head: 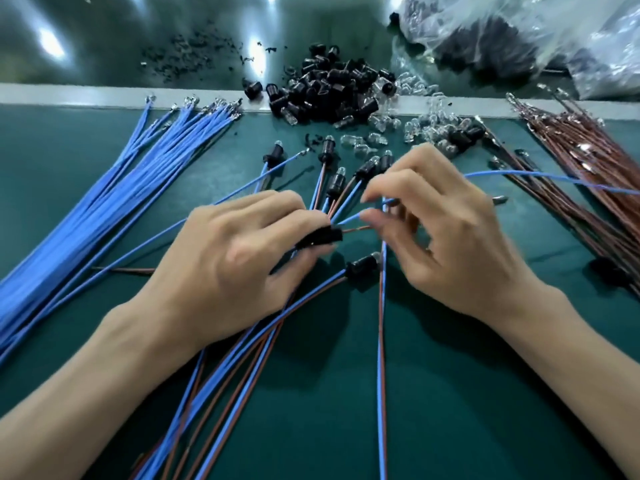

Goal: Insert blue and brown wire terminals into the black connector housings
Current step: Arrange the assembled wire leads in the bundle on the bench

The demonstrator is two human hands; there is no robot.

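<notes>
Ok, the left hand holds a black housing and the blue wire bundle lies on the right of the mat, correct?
No. The head view shows the left hand holding a black housing, but the blue wire bundle lies on the left of the mat.

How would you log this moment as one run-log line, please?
step: wire insertion | left hand: grips black housing | right hand: pinches blue wire | brown wire: at housing end
</notes>
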